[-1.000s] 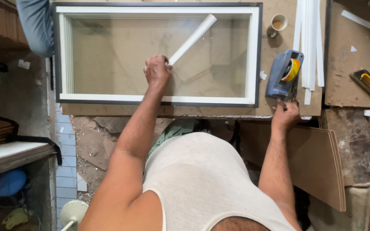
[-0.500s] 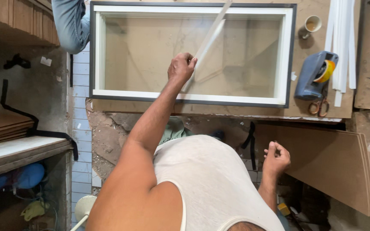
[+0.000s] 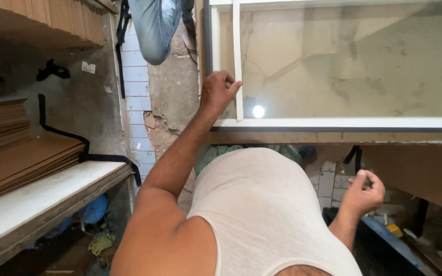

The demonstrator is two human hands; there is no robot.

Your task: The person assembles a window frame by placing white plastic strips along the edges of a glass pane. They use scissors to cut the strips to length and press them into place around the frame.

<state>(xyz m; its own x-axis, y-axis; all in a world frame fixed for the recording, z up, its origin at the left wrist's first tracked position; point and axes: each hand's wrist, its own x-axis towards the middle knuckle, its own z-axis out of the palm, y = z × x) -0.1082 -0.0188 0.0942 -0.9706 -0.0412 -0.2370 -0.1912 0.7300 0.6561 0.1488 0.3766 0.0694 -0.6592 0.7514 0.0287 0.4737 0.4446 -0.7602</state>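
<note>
- The left hand [image 3: 220, 91] pinches a white strip [image 3: 237, 56] that lies upright just inside the left edge of the white frame [image 3: 344, 123].
- The frame rests on the workbench [image 3: 333, 137], its near edge along the bench's front.
- The right hand [image 3: 364, 193] hangs loosely curled and empty below the bench edge, with open room around it.

The white strip [image 3: 238, 61] looks like smooth plastic. The frame [image 3: 344, 123] is smooth white. The glass [image 3: 344, 61] is shiny. Brown boards [image 3: 21, 158], left, look matt.
</note>
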